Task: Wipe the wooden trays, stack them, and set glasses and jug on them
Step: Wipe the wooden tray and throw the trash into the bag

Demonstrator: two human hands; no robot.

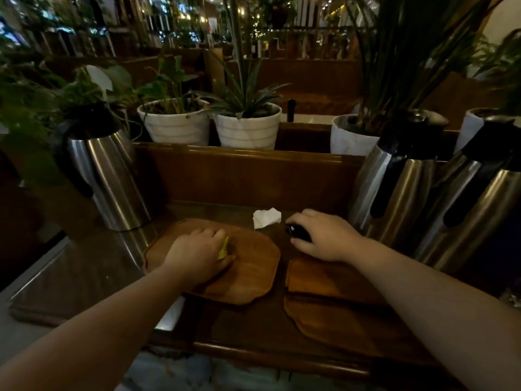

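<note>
On the left tray (225, 266), left hand (194, 253) presses down, fingers clenched on a yellow cloth (223, 248). Right of that tray: 2 more trays (332, 300), w/ right hand (324, 235) just behind them, curled round a small black thing (298, 232). Steel jugs (417, 187) stand further right.

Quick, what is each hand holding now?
Left hand: closed on yellow cloth, pressing the tray.
Right hand: closed on a small black object.

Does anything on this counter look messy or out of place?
A crumpled white napkin lies loose on the counter behind the wooden trays, between both hands. Nothing looks spilled or broken.
</note>
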